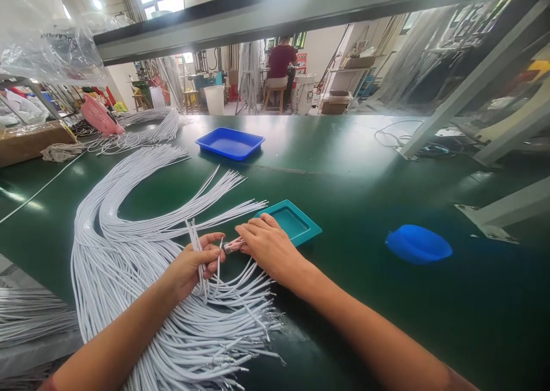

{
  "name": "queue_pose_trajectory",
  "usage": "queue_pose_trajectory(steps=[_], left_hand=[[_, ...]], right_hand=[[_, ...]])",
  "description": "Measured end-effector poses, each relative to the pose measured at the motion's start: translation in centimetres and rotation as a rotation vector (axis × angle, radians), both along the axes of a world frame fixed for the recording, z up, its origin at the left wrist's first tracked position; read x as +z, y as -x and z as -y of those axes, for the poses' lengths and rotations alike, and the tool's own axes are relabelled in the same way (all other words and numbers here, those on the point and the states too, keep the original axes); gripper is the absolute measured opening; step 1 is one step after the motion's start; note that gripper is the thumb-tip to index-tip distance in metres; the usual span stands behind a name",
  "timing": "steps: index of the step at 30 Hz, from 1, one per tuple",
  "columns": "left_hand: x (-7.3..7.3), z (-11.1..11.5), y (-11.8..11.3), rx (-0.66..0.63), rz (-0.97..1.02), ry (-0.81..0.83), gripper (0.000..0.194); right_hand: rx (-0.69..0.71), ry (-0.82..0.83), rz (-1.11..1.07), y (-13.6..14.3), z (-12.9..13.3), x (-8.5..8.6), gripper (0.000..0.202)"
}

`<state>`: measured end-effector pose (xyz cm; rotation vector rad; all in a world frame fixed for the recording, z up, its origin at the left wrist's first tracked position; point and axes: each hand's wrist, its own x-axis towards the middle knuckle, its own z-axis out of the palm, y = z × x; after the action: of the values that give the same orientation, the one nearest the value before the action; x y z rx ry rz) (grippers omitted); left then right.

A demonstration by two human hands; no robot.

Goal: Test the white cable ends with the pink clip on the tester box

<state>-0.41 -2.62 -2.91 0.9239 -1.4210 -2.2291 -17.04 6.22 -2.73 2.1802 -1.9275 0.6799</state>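
My left hand [200, 262] is closed around several white cables [192, 236], whose ends stick up above the thumb. One cable stands a little apart at its fingertips. My right hand [270, 245] is wrapped around a hand tool that looks like pliers with pinkish handles [235, 244]. The tool's metal tip points left and meets the single cable by the left fingers; whether its jaws grip the cable I cannot tell. Beneath both hands spreads a large bundle of white cables [141, 282], with bare-looking ends toward the lower right. A teal tray [307, 219] lies just behind my right hand.
On the green table [344, 184] are a blue tray [230, 144] at the back and a blue bowl [419, 243] at right. Grey metal frame legs [494, 207] stand on the right. A pink object [101, 114] and a cardboard box [34, 141] sit far left. A person [281, 61] sits beyond.
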Motion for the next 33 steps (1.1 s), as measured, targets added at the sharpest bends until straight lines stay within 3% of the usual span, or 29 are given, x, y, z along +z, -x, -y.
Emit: queue_pose_trajectory(steps=[5,13,20,23,26,33], left_hand=[[-0.9,0.6,0.0,-0.031,-0.002,-0.072,0.036],[-1.2,0.8,0.6,-0.072,0.032,-0.19,0.032],[-1.1,0.9,1.0,-0.072,0.057,-0.254,0.031],[-0.9,0.9,1.0,-0.066,0.057,-0.263,0.03],[-0.8,0.9,0.9,-0.054,0.063,-0.269,0.031],[-0.5,1.1,0.0,-0.068,0.055,-0.226,0.031]], right_hand=[[0.059,-0.167,-0.178,0.7,0.2,0.0,0.015],[0.053,-0.074,-0.185,0.5,0.6,-0.1,0.018],[0.033,-0.062,-0.194,0.9,0.3,0.2,0.008],[-0.141,0.04,-0.186,1.7,0.2,0.6,0.03],[-0.368,0.073,-0.137,2.5,0.3,0.2,0.036],[-0.419,0.023,-0.078,2.7,0.5,-0.7,0.036]])
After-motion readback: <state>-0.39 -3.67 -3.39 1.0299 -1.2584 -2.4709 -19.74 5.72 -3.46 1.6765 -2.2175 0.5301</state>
